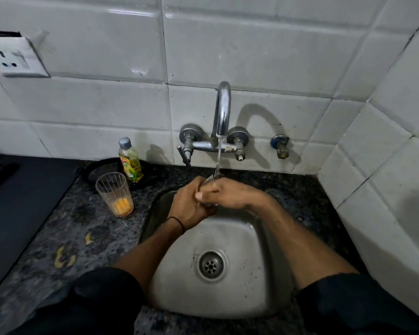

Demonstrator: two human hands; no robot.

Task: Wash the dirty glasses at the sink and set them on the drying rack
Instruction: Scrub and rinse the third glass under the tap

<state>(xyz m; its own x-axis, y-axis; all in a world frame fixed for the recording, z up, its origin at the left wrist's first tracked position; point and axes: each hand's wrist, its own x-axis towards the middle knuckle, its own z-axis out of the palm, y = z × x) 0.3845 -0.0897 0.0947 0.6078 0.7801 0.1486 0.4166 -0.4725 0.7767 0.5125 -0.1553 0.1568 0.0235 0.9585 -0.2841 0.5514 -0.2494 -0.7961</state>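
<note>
- Sleeves (102, 308), dark, covered both upper arms at the near edge, and the bare forearms reached away over the sink (179, 274).
- The sink was a steel basin set into the speckled dark tabletop (87, 218), with a round drain (211, 264) in its near half.
- Yellow smears (63, 258) lay on the tabletop near left of the basin.
- The left hand (191, 204) and right hand (228, 193) met over the far part of the sink, fingers closed together around a clear glass (212, 179); only its rim and a sliver of its side showed between them, so the exact grip could not be told.
- A thin black band (177, 222) circled the left wrist.
- A stream of water (218, 155) fell from the tap straight onto the held glass.
- A second glass (114, 194), ribbed and upright, stood on the tabletop left of the sink, well apart from the hands, with orange residue in its bottom.
- A bottle of yellow-green dish liquid (130, 160) stood just beyond that glass, close to the wall.
- The chrome tap (221, 112) curved out of the white tiled wall (252, 44), with a knob either side.
- A small separate valve (280, 147) sat on the wall to the right.
- A white wall socket (16, 58) was fixed at far left.
</note>
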